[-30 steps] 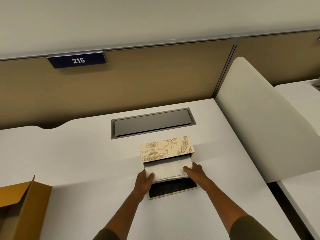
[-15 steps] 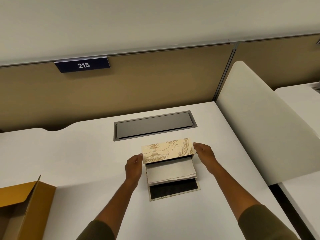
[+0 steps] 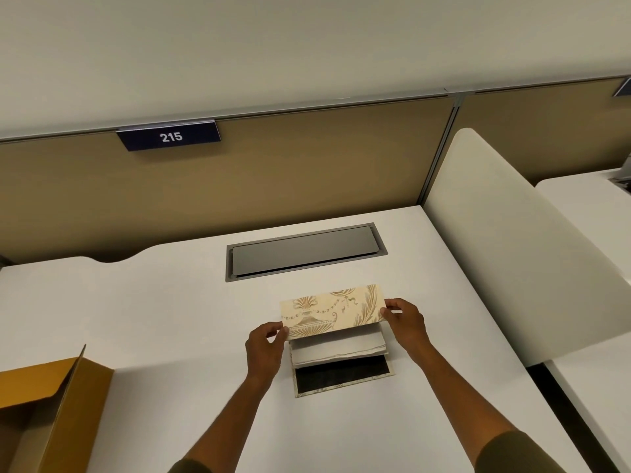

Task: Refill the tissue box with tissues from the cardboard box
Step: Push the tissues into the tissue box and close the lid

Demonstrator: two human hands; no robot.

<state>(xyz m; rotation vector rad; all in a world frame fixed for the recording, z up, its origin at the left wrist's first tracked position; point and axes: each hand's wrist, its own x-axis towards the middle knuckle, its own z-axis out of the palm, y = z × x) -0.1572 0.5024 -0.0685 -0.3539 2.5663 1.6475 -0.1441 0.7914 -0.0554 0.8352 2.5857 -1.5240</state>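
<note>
Taking the tissue box [image 3: 341, 356] as landmark: it lies open on the white desk [image 3: 153, 319], dark base panel nearest the person, a white tissue stack [image 3: 338, 346] beyond it, and the patterned lid [image 3: 333, 310] raised at the far side. The left hand [image 3: 264, 346] pinches the lid's left edge; the right hand [image 3: 404, 322] pinches its right edge. Bare desk surrounds the box. Well to its left, the cardboard box [image 3: 51, 404] stands open at the desk's near-left edge. Beyond the tissue box is a grey cable hatch [image 3: 305, 252]; to its right, a white divider [image 3: 512, 244].
</note>
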